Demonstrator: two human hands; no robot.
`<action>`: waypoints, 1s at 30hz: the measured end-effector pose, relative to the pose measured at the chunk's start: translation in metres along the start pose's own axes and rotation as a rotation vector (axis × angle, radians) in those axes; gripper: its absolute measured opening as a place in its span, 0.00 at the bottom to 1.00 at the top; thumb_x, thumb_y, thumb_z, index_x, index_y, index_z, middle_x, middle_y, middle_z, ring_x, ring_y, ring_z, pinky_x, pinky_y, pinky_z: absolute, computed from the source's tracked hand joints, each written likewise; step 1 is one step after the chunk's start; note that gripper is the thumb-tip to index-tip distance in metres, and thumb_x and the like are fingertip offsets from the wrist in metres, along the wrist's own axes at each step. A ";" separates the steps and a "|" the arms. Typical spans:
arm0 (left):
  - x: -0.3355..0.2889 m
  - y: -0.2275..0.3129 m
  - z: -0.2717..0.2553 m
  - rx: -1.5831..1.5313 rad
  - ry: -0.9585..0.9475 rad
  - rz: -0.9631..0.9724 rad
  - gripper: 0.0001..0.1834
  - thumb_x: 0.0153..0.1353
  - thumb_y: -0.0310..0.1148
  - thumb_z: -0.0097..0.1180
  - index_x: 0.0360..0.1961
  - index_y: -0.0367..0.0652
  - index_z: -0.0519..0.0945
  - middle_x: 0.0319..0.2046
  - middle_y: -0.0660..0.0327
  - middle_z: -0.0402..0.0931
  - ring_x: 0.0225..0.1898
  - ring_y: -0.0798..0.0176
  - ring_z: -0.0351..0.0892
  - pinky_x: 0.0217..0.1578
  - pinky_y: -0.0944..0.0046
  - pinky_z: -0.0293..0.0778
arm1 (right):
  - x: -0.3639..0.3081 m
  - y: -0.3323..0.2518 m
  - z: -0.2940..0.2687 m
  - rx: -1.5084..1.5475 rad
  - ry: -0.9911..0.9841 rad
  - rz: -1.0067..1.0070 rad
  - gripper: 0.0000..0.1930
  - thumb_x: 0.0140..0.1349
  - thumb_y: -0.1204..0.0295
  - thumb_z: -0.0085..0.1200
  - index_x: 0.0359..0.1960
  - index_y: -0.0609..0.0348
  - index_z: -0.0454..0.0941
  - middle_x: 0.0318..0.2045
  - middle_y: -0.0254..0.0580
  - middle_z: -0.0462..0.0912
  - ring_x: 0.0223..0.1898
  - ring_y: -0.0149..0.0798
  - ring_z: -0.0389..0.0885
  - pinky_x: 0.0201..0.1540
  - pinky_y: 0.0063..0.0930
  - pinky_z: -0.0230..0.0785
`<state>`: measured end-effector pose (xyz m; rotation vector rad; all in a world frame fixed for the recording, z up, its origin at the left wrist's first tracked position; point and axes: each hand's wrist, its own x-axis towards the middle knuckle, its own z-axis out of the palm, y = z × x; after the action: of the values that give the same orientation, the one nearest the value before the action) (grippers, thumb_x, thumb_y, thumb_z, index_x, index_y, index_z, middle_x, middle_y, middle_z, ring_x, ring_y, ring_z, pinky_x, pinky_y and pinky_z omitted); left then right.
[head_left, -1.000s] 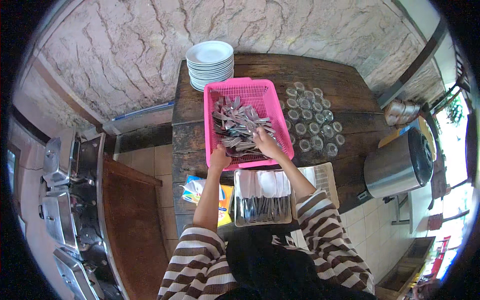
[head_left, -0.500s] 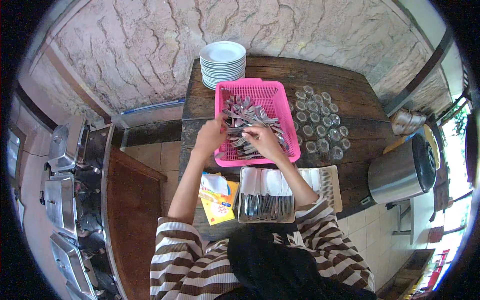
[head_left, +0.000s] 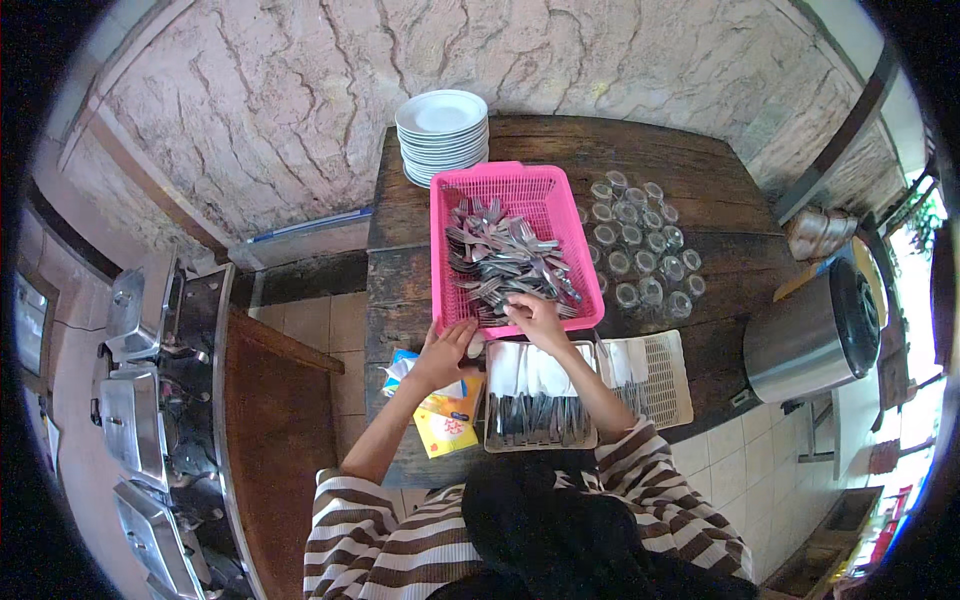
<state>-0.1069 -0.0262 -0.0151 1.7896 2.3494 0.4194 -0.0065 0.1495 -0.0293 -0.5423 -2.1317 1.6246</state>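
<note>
cutlery (head_left: 505, 262) in pink basket (head_left: 560, 200): i'm seeing right hand (head_left: 537, 318) closing fingers on pieces, left hand (head_left: 443, 350) resting open at basket's near edge.

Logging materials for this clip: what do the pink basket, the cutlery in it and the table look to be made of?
The pink basket looks like moulded plastic: bright uniform colour, perforated lattice walls. The cutlery looks like polished metal, probably stainless steel: grey with bright glints. The table looks like dark, worn wood: visible planks and grain, matte finish.
</note>
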 end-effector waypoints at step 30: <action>0.002 0.064 -0.073 -0.670 0.478 -0.344 0.13 0.54 0.33 0.45 0.37 0.36 0.72 0.13 0.53 0.69 0.14 0.73 0.66 0.16 0.69 0.63 | -0.054 -0.089 0.019 -0.363 0.326 -0.456 0.10 0.52 0.67 0.48 0.33 0.61 0.68 0.12 0.39 0.68 0.17 0.44 0.69 0.26 0.34 0.62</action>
<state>-0.0698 -0.0180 0.0741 1.0326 2.2987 1.4886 0.0231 0.0835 0.0476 -0.3572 -2.1059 0.8503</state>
